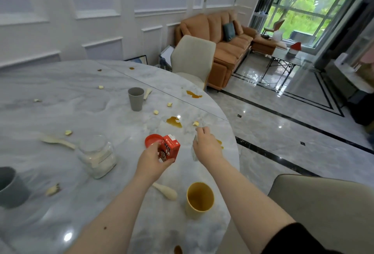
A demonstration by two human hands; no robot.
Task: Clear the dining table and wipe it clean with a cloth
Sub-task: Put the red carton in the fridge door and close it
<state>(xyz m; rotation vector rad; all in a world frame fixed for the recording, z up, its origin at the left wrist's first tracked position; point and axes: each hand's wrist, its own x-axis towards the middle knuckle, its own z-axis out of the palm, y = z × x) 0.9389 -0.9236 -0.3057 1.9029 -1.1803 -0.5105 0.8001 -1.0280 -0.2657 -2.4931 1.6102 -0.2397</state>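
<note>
My left hand [151, 160] grips a small red drink carton [169, 149] just above the round marble table [60, 96], beside a red lid [152, 139]. My right hand [206, 144] hovers near the table's right edge, fingers curled round a thin clear wrapper [194, 149]. A yellow cup [200, 198] stands near me, a grey cup [136, 99] farther back, a dark grey cup [10, 188] at the left edge. A glass jar [97, 156] of white powder stands left of the carton. Cream spoons [166, 191] [57, 141] [147, 93], brown spills [174, 121] [193, 94] and pale food scraps [68, 132] lie scattered.
A beige chair [193, 59] stands at the table's far side and another chair back [323, 203] rises at my right. Beyond are an orange sofa [226, 47], a glass side table [287, 57] and glossy tiled floor [283, 124].
</note>
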